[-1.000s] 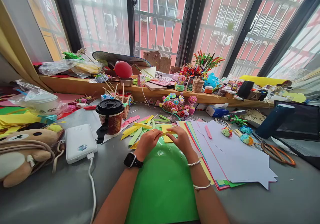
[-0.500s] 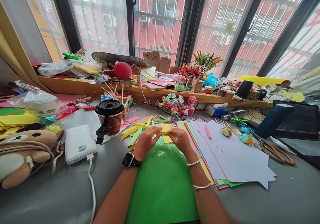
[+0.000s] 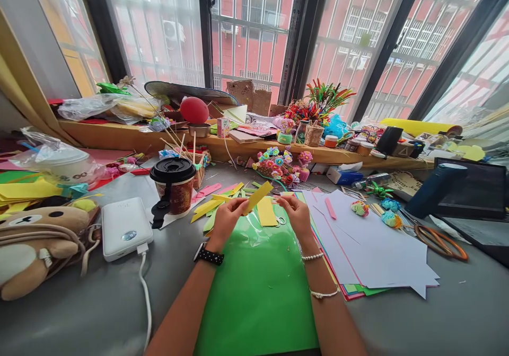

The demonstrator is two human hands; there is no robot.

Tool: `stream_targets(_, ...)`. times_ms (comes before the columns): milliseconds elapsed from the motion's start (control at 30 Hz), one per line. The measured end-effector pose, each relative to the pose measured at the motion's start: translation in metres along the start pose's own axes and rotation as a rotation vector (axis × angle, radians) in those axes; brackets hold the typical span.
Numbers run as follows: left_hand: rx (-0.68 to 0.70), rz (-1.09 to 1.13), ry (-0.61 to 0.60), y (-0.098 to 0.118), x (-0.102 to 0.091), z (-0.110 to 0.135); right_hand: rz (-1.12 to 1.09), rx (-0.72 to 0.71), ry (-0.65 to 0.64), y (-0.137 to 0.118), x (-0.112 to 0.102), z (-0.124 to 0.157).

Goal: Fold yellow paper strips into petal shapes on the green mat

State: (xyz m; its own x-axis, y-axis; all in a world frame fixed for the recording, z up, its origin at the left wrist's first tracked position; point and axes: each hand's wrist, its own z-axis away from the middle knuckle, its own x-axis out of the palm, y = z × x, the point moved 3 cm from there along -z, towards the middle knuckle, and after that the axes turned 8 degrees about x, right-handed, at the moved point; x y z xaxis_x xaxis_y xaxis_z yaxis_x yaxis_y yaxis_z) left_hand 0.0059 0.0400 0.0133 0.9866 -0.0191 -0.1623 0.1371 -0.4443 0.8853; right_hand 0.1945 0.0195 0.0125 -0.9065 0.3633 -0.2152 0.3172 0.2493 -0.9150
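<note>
My left hand [image 3: 229, 219] pinches a yellow paper strip [image 3: 257, 197], which slants up to the right. To its right, my right hand [image 3: 295, 213] is apart from the strip, with fingertips drawn together; whether anything tiny is between them I cannot make out. Between the hands another yellow paper piece [image 3: 266, 212] lies on the green sheet [image 3: 262, 292], and a small white loop [image 3: 280, 221], like a scissors handle, shows beside it. Loose yellow and green paper strips [image 3: 212, 207] are spread beyond my left hand.
A lidded coffee cup [image 3: 175, 186] and a white power bank [image 3: 126, 229] with its cable stand left. At right are stacked white paper sheets [image 3: 374, 250], paper flowers [image 3: 360, 210], orange-handled scissors [image 3: 441, 245] and a dark bottle [image 3: 435, 192]. Craft supplies crowd the windowsill.
My hands, both at the yellow strip before, have moved apart. The strip has tilted upward in my left hand, and my right hand has let go of it. The white loop now shows.
</note>
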Motion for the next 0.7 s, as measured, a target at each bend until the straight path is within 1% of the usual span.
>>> stream_targets(67, -0.141, 0.223, -0.063, -0.002, 0.007, 0.002, -0.146, 0.052, -0.14, -0.002, 0.007, 0.001)
stream_targets(133, -0.233, 0.362, -0.141, -0.001, 0.013, 0.004, -0.25, 0.078, -0.242, -0.005, 0.012, 0.003)
stream_targets(200, -0.278, 0.414, -0.217, 0.001, 0.017, 0.007, -0.323, 0.091, -0.322, -0.007, 0.016, 0.006)
stream_targets(267, -0.29, 0.404, -0.285, 0.003, 0.019, 0.009, -0.364, 0.091, -0.376, -0.009, 0.018, 0.008)
stream_targets(333, -0.267, 0.349, -0.336, 0.007, 0.02, 0.01, -0.361, 0.083, -0.384, -0.011, 0.019, 0.009)
stream_targets(500, -0.104, 0.142, -0.396, 0.012, 0.024, 0.01, -0.237, 0.067, -0.319, -0.013, 0.019, 0.011)
stream_targets(600, -0.047, 0.103, -0.443, 0.012, 0.028, 0.012, -0.222, 0.062, -0.33, -0.015, 0.021, 0.012)
stream_targets(700, -0.026, 0.094, -0.464, 0.012, 0.029, 0.013, -0.23, 0.051, -0.341, -0.016, 0.022, 0.013)
